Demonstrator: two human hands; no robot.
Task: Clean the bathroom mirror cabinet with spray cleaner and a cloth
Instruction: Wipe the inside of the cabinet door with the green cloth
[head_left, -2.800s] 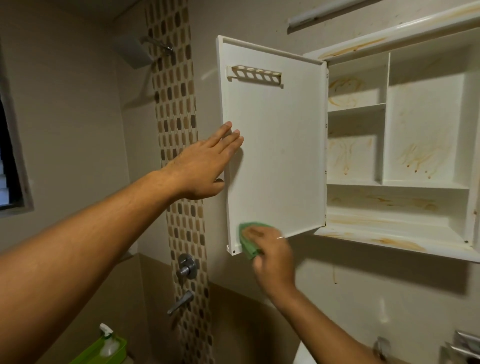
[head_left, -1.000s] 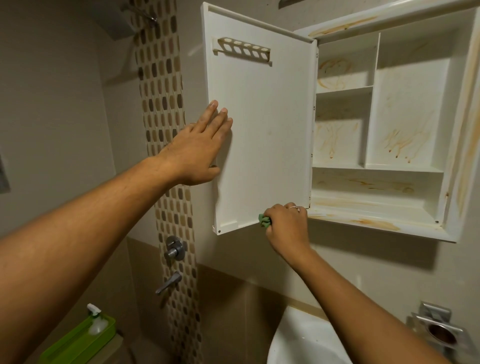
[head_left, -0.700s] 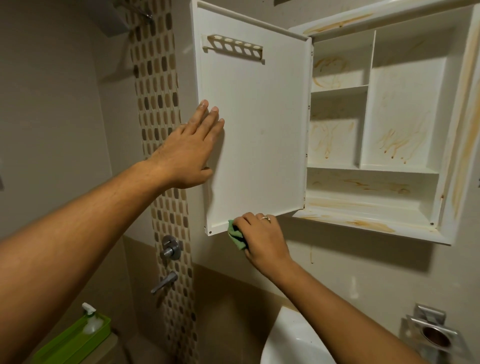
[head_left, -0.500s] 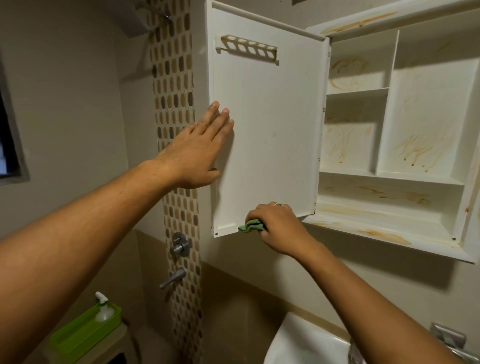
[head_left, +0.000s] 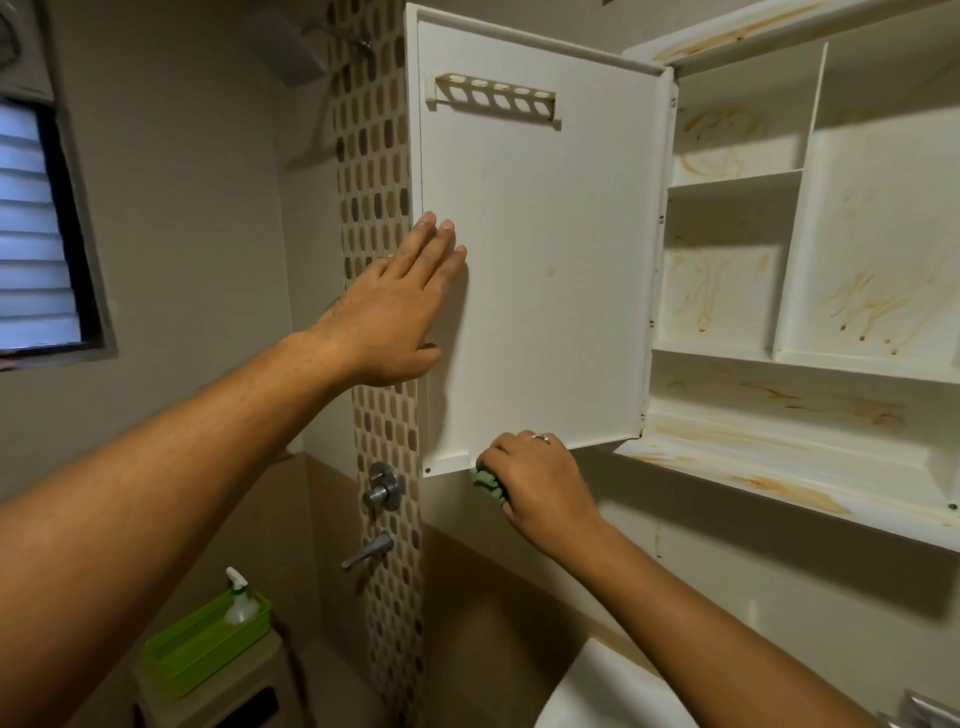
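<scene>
The white cabinet door (head_left: 545, 270) stands swung open to the left of the cabinet body (head_left: 810, 452), whose shelves carry orange-brown stains. My left hand (head_left: 395, 306) lies flat with straight fingers on the door's outer edge, the thumb tucked behind that edge. My right hand (head_left: 535, 483) grips a bunched green cloth (head_left: 488, 480) against the door's bottom edge, near its left corner. Most of the cloth is hidden under my fingers. A spray bottle (head_left: 240, 597) stands in a green tray at the lower left.
The green tray (head_left: 202, 649) sits on a beige bin-like unit. A mosaic tile strip with a shower valve (head_left: 383, 486) and a tap (head_left: 366, 551) runs down behind the door. A louvred window (head_left: 36, 228) is at the left. A white basin (head_left: 608, 691) lies below.
My right hand has slid the cloth back and forth along the door's bottom edge. My left hand has stayed flat on the door's outer edge. The head view has shifted slightly.
</scene>
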